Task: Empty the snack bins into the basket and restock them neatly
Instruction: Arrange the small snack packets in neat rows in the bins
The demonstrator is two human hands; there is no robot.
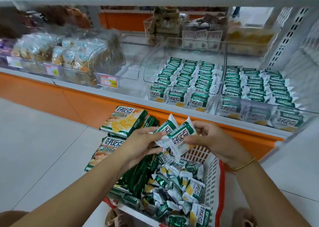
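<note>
My left hand (139, 142) and my right hand (214, 140) together hold a few small green-and-white snack packets (177, 137) above the white basket (213, 180). The basket holds a loose heap of the same packets (174, 188) and dark green packs standing on edge along its left side. Two clear bins on the low shelf hold neat rows of these packets: the middle bin (183, 78) and the right bin (259, 88). A clear bin (131, 61) left of them shows nothing inside.
Large green snack bags (124, 121) lie stacked on the floor left of the basket. The orange shelf edge (103, 102) runs across behind them. Further left, bins hold other wrapped snacks (51, 52) with price tags (108, 81). White tiled floor lies to the left.
</note>
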